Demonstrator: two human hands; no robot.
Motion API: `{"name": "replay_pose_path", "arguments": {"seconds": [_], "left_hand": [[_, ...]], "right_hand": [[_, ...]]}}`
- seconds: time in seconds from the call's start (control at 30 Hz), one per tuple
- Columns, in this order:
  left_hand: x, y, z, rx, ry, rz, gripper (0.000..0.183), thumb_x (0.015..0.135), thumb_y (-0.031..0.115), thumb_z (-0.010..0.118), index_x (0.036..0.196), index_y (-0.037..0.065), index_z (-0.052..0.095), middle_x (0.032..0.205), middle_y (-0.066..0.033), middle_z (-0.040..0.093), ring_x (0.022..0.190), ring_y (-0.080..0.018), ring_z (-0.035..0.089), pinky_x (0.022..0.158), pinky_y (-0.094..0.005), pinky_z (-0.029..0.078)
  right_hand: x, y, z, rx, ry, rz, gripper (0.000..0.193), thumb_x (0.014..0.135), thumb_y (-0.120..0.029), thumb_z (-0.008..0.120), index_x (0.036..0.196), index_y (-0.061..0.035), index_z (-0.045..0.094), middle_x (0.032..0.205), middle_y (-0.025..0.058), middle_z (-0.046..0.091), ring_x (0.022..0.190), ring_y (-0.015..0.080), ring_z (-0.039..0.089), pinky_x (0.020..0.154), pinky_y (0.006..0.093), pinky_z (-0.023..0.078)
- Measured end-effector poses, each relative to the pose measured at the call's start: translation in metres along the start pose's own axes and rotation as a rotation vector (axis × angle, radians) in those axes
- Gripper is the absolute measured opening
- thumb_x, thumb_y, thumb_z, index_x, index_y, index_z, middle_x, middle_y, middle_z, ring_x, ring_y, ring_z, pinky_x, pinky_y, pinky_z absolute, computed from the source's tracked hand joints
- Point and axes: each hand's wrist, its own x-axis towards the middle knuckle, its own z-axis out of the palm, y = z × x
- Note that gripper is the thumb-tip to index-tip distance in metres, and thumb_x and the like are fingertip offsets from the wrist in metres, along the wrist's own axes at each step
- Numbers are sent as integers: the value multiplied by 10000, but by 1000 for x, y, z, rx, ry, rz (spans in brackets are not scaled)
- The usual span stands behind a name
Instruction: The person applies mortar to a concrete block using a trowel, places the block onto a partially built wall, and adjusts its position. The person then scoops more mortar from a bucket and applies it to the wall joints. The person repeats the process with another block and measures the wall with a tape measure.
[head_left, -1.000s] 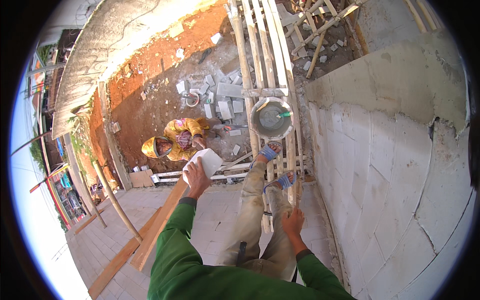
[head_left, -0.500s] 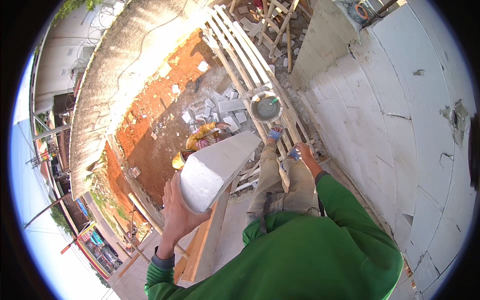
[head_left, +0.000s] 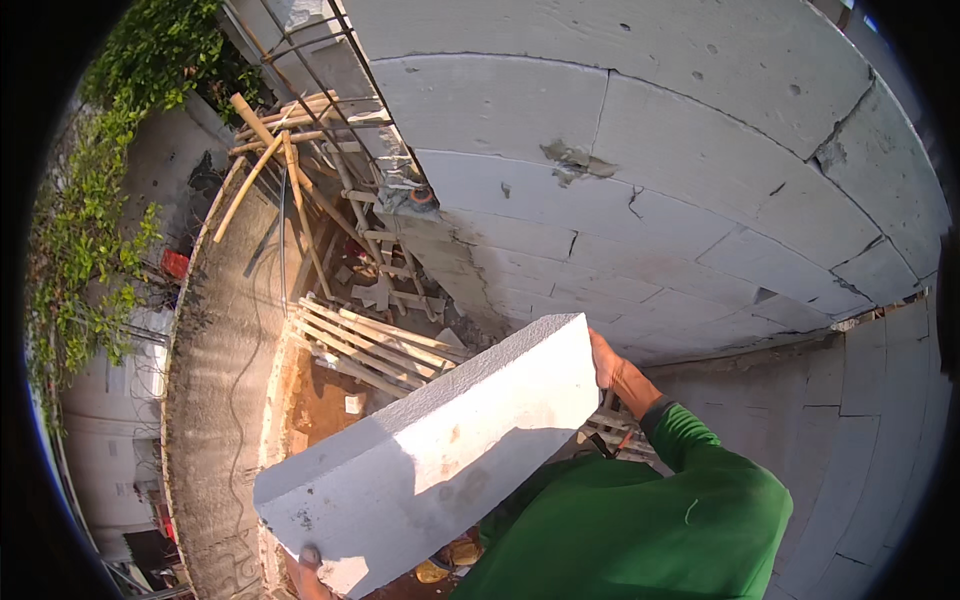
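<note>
A long, pale grey lightweight concrete block (head_left: 440, 450) spans the space before my chest, held in both hands and tilted, its right end higher in the picture. My left hand (head_left: 312, 575) grips the lower left end; its thumb presses on the near face and most of the other fingers are hidden. At the opposite end, my right hand (head_left: 618, 375) lies against the end face, fingers partly behind the block. Sunlight falls across part of the near face.
A wall of large pale blocks (head_left: 690, 210) rises ahead and to the right. Bamboo poles (head_left: 370, 350) form a platform beyond the block. Steel bars (head_left: 335, 60) stand at the wall's left end. A rough grey wall (head_left: 215, 370) curves along the left, with leafy branches (head_left: 90, 270) behind.
My right hand has come up from beside my leg onto the block's right end. The block has been raised and swung crosswise. The view has turned toward the block wall.
</note>
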Motion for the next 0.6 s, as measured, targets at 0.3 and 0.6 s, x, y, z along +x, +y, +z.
{"name": "replay_pose_path", "arguments": {"seconds": [0.3, 0.6], "left_hand": [[176, -58, 109, -398, -514, -157, 988, 823, 389, 782, 1577, -7, 281, 1473, -168, 491, 1292, -336, 537, 1094, -460, 445], [170, 29, 256, -409, -493, 541, 818, 976, 493, 585, 1592, 34, 305, 1550, -174, 427, 1388, -335, 447, 1155, -474, 381]], "right_hand": [[-231, -21, -49, 69, 466, -403, 1065, 879, -875, 419, 1567, -62, 392, 1568, 254, 420, 1355, 383, 502, 1100, 525, 405], [-418, -89, -66, 29, 740, -1145, 994, 915, -788, 499, 1527, -9, 418, 1469, 229, 512, 1338, 337, 526, 1116, 487, 416]]}}
